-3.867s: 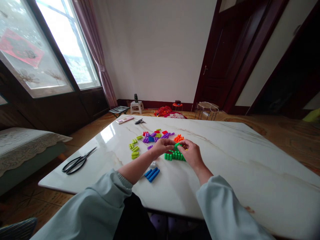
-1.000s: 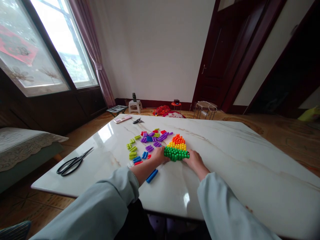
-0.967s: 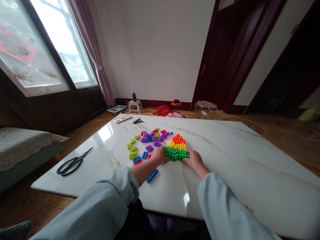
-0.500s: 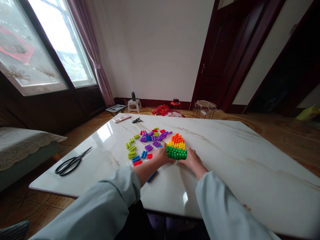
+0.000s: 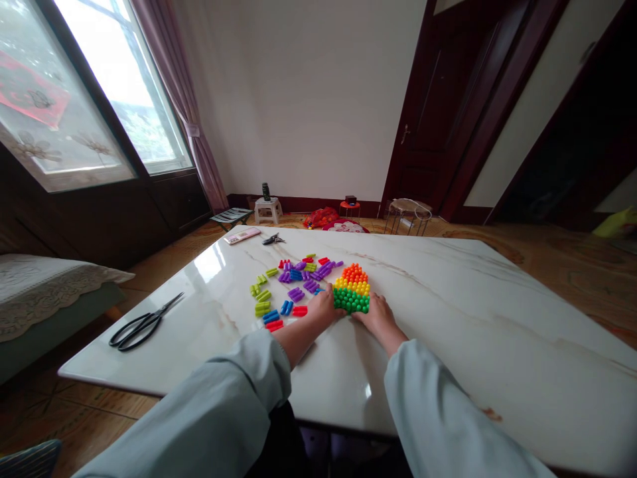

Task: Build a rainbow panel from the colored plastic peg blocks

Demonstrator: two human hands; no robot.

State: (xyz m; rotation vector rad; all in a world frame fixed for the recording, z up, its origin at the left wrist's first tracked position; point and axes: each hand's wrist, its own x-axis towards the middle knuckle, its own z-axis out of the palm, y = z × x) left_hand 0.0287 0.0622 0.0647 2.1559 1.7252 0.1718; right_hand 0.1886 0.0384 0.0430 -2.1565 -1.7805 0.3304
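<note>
A stack of small plastic pieces [image 5: 351, 300] with rounded ends rests on the table, green at the near end, yellow in the middle and orange at the far end. My left hand [image 5: 324, 304] presses its left side, and my right hand [image 5: 379, 313] presses the right side, thumbs along the near edge. Just left of my left hand lie loose purple pieces [image 5: 296, 294], red pieces [image 5: 300, 311] and blue pieces [image 5: 286, 307]. Lime-green pieces [image 5: 262, 309] spread farther left. My palms and the undersides of the fingers are hidden.
Black long-nosed scissors [image 5: 145, 323] lie on the left of the white marble-patterned table [image 5: 462, 299]. A pink phone [image 5: 242, 235] and a small black tool [image 5: 273, 239] are at the far left edge. Beyond it stand a white stool [image 5: 267, 210] and a round stool [image 5: 409, 211].
Both hands have shifted slightly away from me, still at the stack's sides. The stack's green near end has moved a little farther off. The loose pieces have stayed put.
</note>
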